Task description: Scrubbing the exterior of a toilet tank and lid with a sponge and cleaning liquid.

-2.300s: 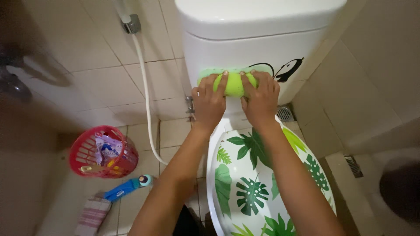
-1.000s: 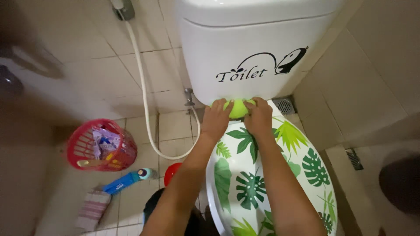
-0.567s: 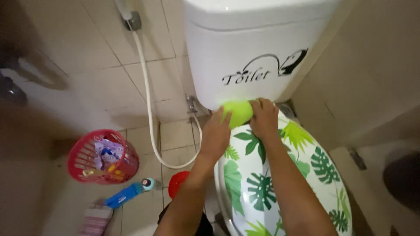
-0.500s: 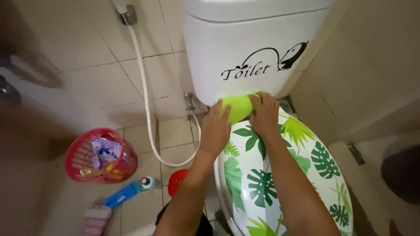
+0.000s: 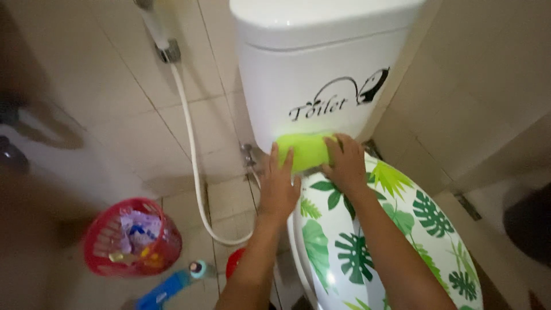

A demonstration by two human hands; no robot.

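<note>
Both hands on a lime-green sponge (image 5: 303, 150), centre of frame, pressed flat vs the lower front of the white toilet tank (image 5: 310, 86), just below the black decal w/ lettering and a little cartoon figure. Left hand (image 5: 279, 186) comes up from below, fingers spread over the sponge's left end and lower edge; right hand (image 5: 346, 163) covers its right end, fingertips curled over the top edge. Grip state: both hands closed onto the sponge, pinning it to the tank wall rather than wrapping round it. Sponge looks soft and light, squashes under finger pressure, prob wet so a bit slippery on glazed ceramic; best held by the two short ends w/ palms behind, as now, so it doesn't fold or skid. Tank is stiff, smooth, fixed, no give. Right under the hands: closed toilet lid (image 5: 373, 241), white w/ green leaf print, runs to lower right of frame. Left of tank: white hose (image 5: 192, 155) drops from a wall fitting at upper left, loops down over the tiled wall to a valve by the tank base. Lower left of frame on the floor: red plastic basket (image 5: 132, 247) w/ packets inside, blue bottle (image 5: 172, 284) lying beside it, small red thing partly hidden by left forearm. Left edge blurred, can't tell what's there.
</note>
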